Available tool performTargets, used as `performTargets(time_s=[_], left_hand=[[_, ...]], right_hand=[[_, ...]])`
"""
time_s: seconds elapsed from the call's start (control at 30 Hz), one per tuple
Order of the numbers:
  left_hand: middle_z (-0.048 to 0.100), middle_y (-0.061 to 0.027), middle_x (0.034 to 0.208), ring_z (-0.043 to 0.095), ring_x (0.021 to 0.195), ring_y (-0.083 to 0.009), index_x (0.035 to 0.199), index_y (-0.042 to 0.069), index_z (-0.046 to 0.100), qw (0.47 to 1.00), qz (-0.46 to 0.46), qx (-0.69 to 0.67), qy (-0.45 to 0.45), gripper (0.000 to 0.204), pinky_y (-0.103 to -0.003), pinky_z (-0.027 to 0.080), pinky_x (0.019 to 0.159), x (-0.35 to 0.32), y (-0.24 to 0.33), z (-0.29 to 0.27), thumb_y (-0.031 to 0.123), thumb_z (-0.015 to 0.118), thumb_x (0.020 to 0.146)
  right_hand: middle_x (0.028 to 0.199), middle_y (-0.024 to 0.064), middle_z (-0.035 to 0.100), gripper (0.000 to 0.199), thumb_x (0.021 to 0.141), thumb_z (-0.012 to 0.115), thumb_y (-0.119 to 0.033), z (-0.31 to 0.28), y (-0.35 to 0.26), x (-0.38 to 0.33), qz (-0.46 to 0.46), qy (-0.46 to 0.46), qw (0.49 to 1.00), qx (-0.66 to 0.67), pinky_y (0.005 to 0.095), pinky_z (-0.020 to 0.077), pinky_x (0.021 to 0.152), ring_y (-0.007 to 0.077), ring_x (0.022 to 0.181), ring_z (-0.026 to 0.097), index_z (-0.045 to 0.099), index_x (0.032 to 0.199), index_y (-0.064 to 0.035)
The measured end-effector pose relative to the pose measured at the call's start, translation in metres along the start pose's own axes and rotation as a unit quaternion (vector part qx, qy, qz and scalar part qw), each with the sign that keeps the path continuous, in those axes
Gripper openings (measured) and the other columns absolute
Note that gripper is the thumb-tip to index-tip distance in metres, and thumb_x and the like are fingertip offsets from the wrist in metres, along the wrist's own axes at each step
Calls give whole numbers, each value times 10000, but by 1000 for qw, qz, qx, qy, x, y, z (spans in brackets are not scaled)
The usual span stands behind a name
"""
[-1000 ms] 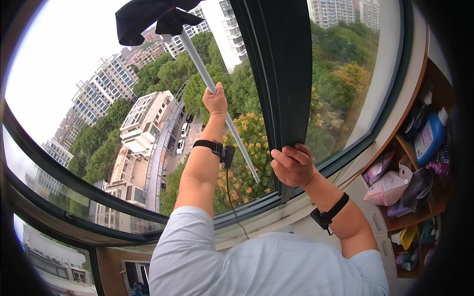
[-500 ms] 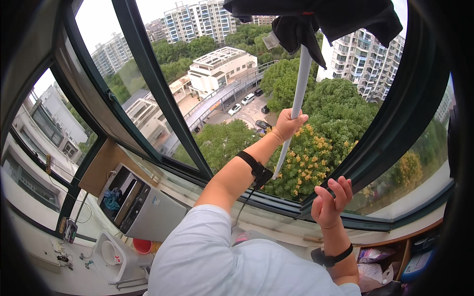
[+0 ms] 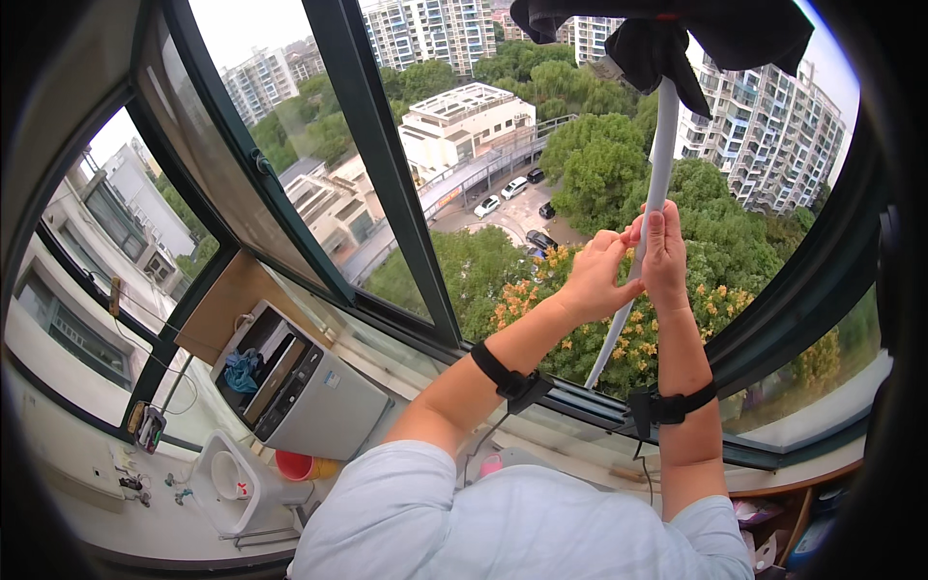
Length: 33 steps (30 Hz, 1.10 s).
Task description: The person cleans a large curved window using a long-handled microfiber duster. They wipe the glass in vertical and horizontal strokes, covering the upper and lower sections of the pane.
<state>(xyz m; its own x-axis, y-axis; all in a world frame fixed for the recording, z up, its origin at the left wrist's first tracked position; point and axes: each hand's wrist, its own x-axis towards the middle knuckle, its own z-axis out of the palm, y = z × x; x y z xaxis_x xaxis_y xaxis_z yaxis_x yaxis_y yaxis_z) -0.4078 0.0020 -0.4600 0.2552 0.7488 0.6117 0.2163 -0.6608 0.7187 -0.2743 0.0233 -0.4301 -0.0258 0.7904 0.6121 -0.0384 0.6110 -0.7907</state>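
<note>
White pole [image 3: 653,193]: slanted, running up from the window frame [image 3: 387,193] to a dark cloth [image 3: 677,39] draped over its top end, above both hands. Left hand [image 3: 594,275]: fingers curled about the pole's middle, closed on it. Right hand [image 3: 664,256]: just beside the left and touching it, fingers wrapped round the same pole, closed on it. Both wrists carry black straps. Containers, all well below and to the left of the left hand: a grey top-loading washing machine [image 3: 304,387], lid open, blue fabric [image 3: 242,367] inside its drum; a white basin [image 3: 227,476] with a round bowl, contents not discernible; a red bucket [image 3: 293,466] between basin and machine, mostly hidden. Packages: indistinct items on a shelf [image 3: 788,541] well below the right hand, too small to tell.
</note>
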Motion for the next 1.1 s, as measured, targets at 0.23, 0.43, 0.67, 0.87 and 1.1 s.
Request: performTargets(time_s=[0.23, 0.43, 0.67, 0.87, 1.1], left_hand=[[364, -197, 1382, 360, 1231, -347, 1498, 1, 344, 802, 38, 400, 441, 851, -457, 271, 1048, -69, -21, -156, 244, 778, 808], [385, -203, 1318, 387, 1158, -367, 1545, 9, 255, 808, 16, 396, 436, 999, -482, 325, 1010, -55, -57, -196, 309, 823, 780], [496, -214, 1143, 432, 1067, -380, 1372, -42, 406, 806, 34, 379, 454, 702, -497, 340, 952, -43, -47, -198, 207, 753, 815], [501, -206, 1083, 481, 1031, -393, 1328, -51, 425, 830, 42, 382, 405, 683, -500, 393, 917, -46, -24, -169, 241, 772, 817], [524, -175, 1063, 563, 946, -367, 1260, -26, 449, 852, 54, 392, 343, 691, -451, 509, 762, -46, -4, -132, 298, 811, 768]], right_hand=[[665, -38, 451, 367, 1069, 435, -432, 28, 34, 47, 62, -34, 993, 92, 187, 382, 431, 28, 482, 411, 543, 1096, -83], [673, -29, 507, 273, 1033, 562, -359, 75, 87, 50, 138, -86, 977, 137, 201, 449, 472, 44, 509, 482, 562, 974, -92], [721, 13, 572, 185, 1030, 570, -253, 115, 107, 69, 172, -187, 956, 149, 240, 500, 503, 98, 522, 561, 526, 1014, -75], [599, 4, 459, 416, 1052, 450, -477, 168, 96, 151, 107, -207, 934, 270, 232, 376, 391, 80, 423, 429, 557, 1053, -75], [755, 73, 580, 422, 1023, 489, -450, 230, 59, 256, -104, -285, 903, 303, 266, 468, 507, 148, 595, 571, 545, 1122, -44]])
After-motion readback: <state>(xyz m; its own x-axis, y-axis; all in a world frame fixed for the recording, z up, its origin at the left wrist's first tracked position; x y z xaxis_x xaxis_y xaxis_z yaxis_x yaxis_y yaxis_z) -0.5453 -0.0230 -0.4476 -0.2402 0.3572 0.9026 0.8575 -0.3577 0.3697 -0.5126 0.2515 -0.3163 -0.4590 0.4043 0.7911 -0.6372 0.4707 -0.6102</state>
